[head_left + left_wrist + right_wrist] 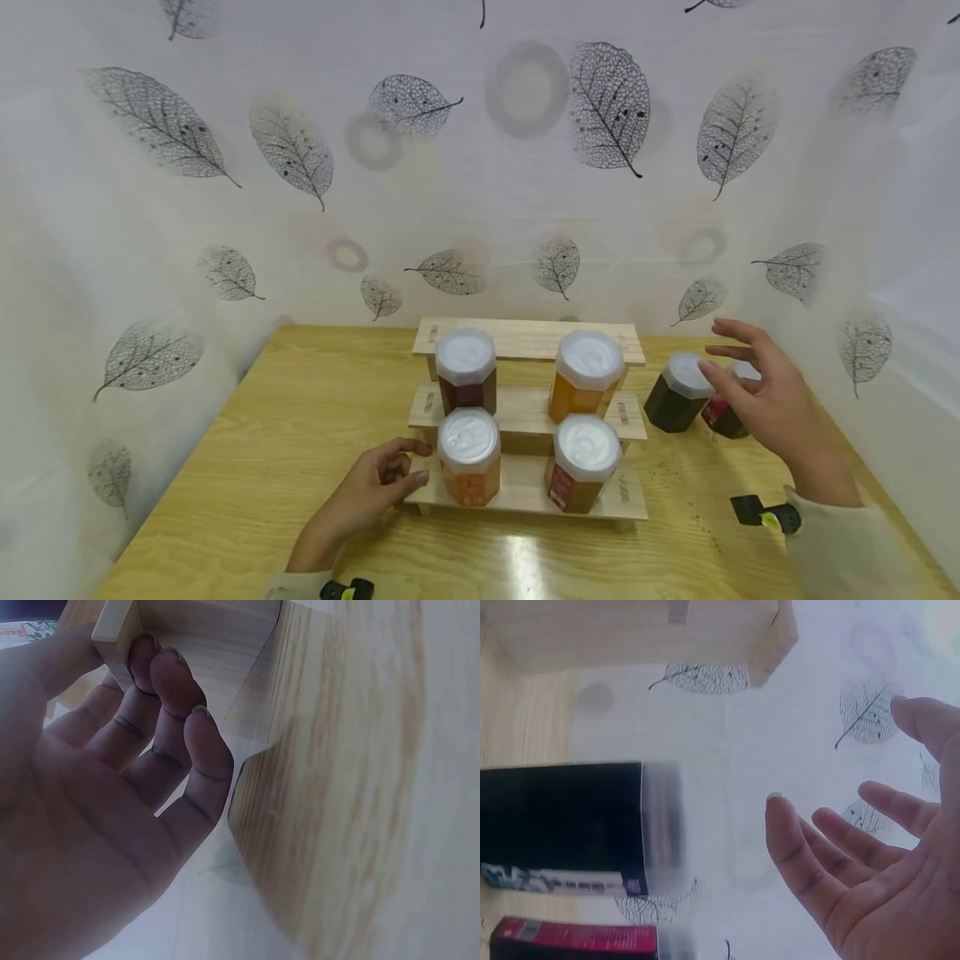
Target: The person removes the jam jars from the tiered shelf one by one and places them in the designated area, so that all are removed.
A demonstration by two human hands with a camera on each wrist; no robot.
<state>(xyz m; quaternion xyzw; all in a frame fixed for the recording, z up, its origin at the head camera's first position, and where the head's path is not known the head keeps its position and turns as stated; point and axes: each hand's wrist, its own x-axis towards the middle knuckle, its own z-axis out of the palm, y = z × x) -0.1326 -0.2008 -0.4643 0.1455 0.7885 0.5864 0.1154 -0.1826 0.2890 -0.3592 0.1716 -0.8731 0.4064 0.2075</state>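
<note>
At its lower left end, a three-tier wooden rack is pinched between the thumb and curled fingers of my left hand. In the left wrist view, the board end lies between thumb and fingertips. My right hand hovers with spread fingers over two jars at the right, holding nothing. One is a dark jar with a white lid; the other, with a red label, is partly hidden behind the hand. The right wrist view shows the dark jar apart from the fingers.
On the middle tier stand a dark red jar and an amber jar. The lowest tier bears an orange jar and a brown jar with a red label. A leaf-patterned curtain surrounds the wooden table.
</note>
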